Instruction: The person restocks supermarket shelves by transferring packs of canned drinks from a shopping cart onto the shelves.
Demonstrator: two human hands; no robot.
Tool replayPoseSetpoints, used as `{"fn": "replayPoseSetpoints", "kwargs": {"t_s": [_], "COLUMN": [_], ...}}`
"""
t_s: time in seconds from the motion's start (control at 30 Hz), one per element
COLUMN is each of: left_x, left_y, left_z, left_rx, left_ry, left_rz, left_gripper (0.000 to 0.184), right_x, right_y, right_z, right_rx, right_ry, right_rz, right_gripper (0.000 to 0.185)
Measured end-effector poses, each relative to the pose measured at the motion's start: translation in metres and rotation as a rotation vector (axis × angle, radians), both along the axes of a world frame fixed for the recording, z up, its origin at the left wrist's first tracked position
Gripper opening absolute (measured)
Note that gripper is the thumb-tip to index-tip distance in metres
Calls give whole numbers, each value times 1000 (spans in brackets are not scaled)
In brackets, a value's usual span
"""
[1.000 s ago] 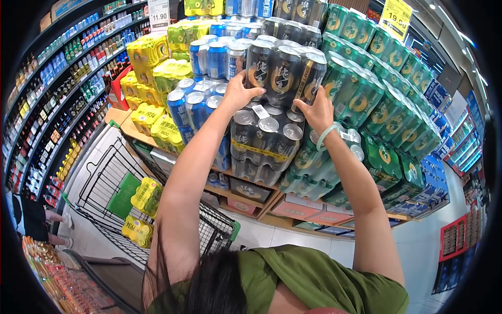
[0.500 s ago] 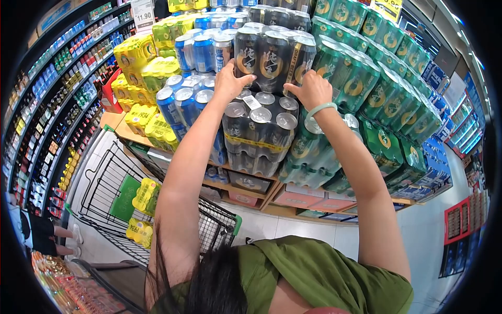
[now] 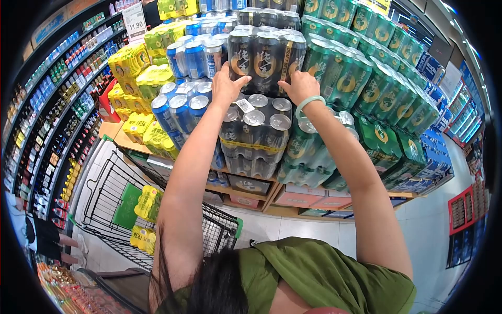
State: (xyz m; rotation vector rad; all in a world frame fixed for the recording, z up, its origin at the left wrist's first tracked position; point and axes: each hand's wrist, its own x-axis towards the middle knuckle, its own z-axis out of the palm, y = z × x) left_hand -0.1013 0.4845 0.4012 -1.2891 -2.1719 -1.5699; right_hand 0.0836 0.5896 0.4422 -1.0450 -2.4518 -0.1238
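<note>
A shrink-wrapped pack of black beer cans (image 3: 267, 62) stands upright on the display, between my two hands. My left hand (image 3: 227, 87) grips its lower left side, thumb across the front. On the lower right side, my right hand (image 3: 301, 87) grips the same pack, a pale green bangle on the wrist. Under it, jutting out toward me, lies another black can pack (image 3: 254, 134) with a yellow band and a white barcode label (image 3: 244, 105). Blue can packs (image 3: 184, 56) flank it on the left, green can packs (image 3: 342, 73) on the right.
A wire shopping cart (image 3: 94, 196) stands at lower left, holding yellow can packs (image 3: 148, 203). More yellow packs (image 3: 125, 68) are stacked at the display's left, beside a price sign (image 3: 134, 23). Another person's legs (image 3: 65, 248) show at far left, near curved bottle shelves (image 3: 49, 112).
The view has shifted slightly, so the display sits a little further left. Both hands keep their hold on the black can pack; any shift of the pack itself is too slight to tell.
</note>
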Motion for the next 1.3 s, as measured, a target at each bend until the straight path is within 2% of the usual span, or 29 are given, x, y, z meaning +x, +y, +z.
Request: {"fn": "replayPoseSetpoints", "kwargs": {"t_s": [0.1,0.17,0.33,0.4,0.47,0.7,0.83,0.93,1.03,1.07,1.13,1.3], "left_x": [-6,-6,-8,-10,-11,-7,-4,-4,-5,-7,-3,-6], "left_y": [6,9,15,18,20,15,15,13,8,5,-5,-22], "left_z": [-2,-3,-2,-5,-7,5,7,5,0,0,6,7], "left_rx": [54,29,16,-91,-61,-215,-237,-263,-272,-272,-382,-307], "left_ry": [14,37,69,55,95,109,97,91,59,61,-32,18], "left_rz": [-24,8,63,156,174,209,232,234,177,180,97,13], "left_gripper": [59,50,44,40,43,57,57,54,39,39,36,53], "right_x": [-2,-3,-6,-7,-7,-9,-9,-11,-11,-10,-8,-4], "right_y": [5,6,10,11,12,13,11,12,16,17,16,16], "right_z": [-2,-1,-2,-2,0,-4,-2,-3,-7,-7,-7,-8], "right_rx": [26,-7,0,-3,-10,-2,-2,-40,-24,-34,-47,-47], "right_ry": [40,43,60,72,68,69,55,50,96,96,96,45], "right_rz": [35,35,33,29,32,27,35,20,35,40,45,54], "right_gripper": [38,40,40,39,40,40,40,39,43,41,40,36]}}
